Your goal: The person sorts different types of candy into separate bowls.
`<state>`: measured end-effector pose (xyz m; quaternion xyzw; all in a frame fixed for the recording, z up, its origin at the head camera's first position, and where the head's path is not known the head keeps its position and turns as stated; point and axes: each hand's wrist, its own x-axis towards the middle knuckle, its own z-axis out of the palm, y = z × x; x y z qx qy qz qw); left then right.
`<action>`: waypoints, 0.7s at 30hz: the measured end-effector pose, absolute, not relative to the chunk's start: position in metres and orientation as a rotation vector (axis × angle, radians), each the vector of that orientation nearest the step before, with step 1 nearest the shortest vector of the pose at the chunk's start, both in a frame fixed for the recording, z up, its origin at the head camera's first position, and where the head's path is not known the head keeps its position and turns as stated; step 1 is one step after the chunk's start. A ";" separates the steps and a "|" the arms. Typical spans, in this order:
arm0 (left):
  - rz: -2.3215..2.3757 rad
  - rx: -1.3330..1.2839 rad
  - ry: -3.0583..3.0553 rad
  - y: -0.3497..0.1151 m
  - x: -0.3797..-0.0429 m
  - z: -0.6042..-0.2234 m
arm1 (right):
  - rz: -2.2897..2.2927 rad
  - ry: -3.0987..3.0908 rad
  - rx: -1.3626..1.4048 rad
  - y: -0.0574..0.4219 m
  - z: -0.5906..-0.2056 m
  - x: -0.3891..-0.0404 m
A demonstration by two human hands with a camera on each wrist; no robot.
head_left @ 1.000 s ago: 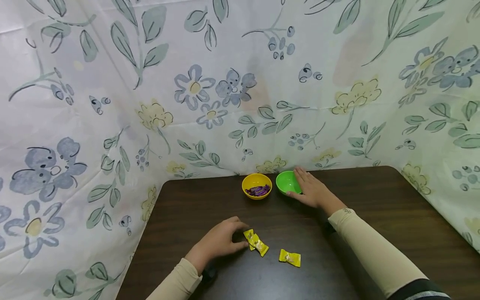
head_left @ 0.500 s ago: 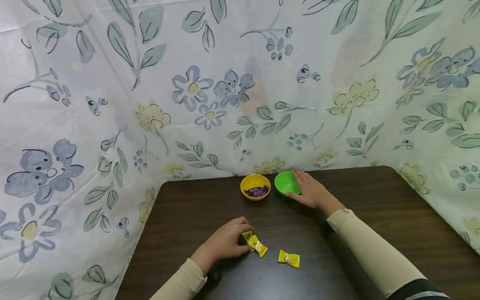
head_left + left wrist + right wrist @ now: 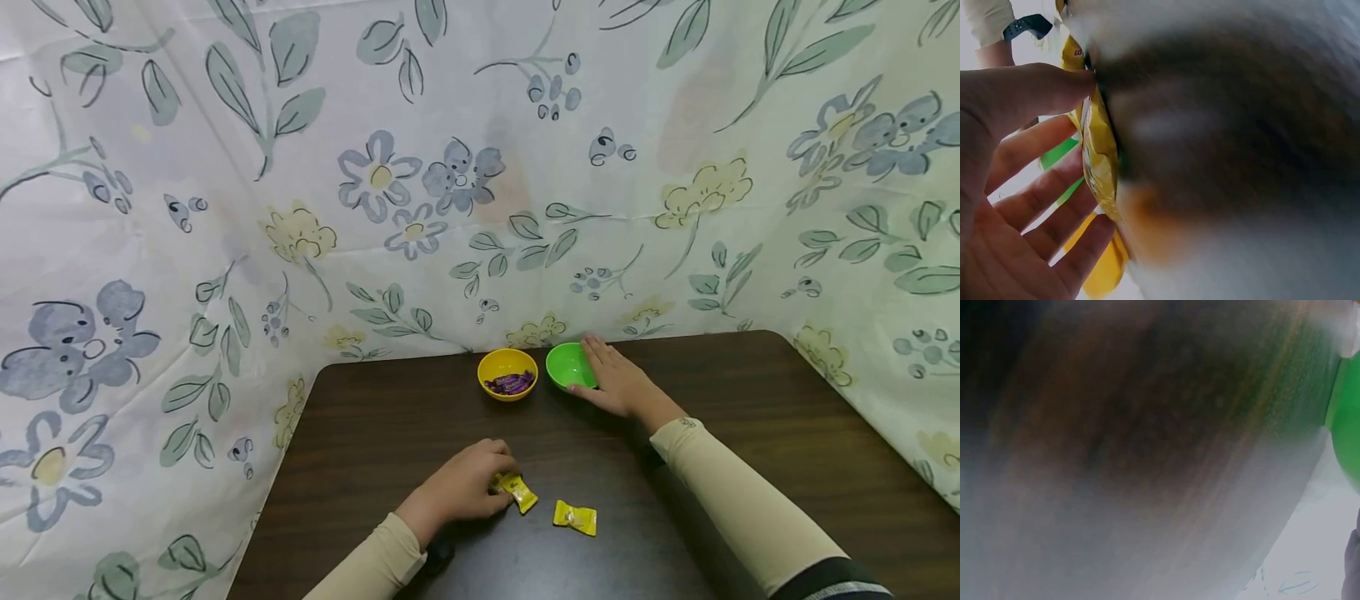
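The head camera looks forward and down from the near side of the table (image 3: 375,433), far enough back to take in both far corners. The left wrist camera, tipped sideways, looks from close by the left hand (image 3: 461,485) past the candy (image 3: 521,493) to the green bowl (image 3: 564,368) and yellow bowl (image 3: 507,362) by the far edge; the head view shares all these. The right wrist camera faces low across the table, very near, sharing the green bowl with both others.
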<state>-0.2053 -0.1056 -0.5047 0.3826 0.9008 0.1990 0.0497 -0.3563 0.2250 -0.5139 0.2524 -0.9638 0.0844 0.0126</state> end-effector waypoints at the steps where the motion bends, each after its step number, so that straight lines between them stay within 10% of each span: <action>1: 0.602 1.174 2.740 -0.104 -0.205 -0.505 | 0.269 -3.000 0.787 0.225 -0.514 -0.356; 21: 0.463 1.240 2.709 -0.075 -0.206 -0.500 | 0.251 -3.015 0.748 0.224 -0.515 -0.356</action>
